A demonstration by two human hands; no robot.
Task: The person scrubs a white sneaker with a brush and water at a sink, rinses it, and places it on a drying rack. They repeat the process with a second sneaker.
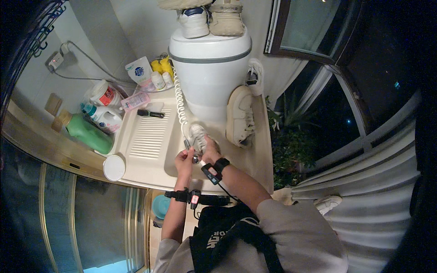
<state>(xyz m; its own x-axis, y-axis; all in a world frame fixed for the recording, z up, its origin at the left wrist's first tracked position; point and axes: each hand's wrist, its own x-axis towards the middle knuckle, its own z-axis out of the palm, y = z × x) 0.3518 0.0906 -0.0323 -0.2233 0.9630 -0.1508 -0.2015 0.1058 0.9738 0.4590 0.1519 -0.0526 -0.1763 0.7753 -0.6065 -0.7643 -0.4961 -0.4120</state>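
Over the basin of a cream laundry sink (218, 182), my right hand (212, 151) grips a white lace-up sneaker (198, 133), its thumb along one side. Close beside it, my left hand (184, 161) pinches a small metal spray nozzle (195, 159). A white coiled hose (179, 97) runs from this nozzle up along the side of a large white bin-shaped appliance (211, 75). Whether water flows is too small to tell. Right of the basin lies a larger cream sneaker (240, 116) on its side.
A black-handled brush (151, 113) lies by the ribbed washboard (146, 136). Left stand a green bottle (89, 133), a white detergent bottle (104, 117) and a white round lid or tub (114, 167). More shoes (227, 20) sit atop the appliance. Another white sneaker (255, 76) leans behind it.
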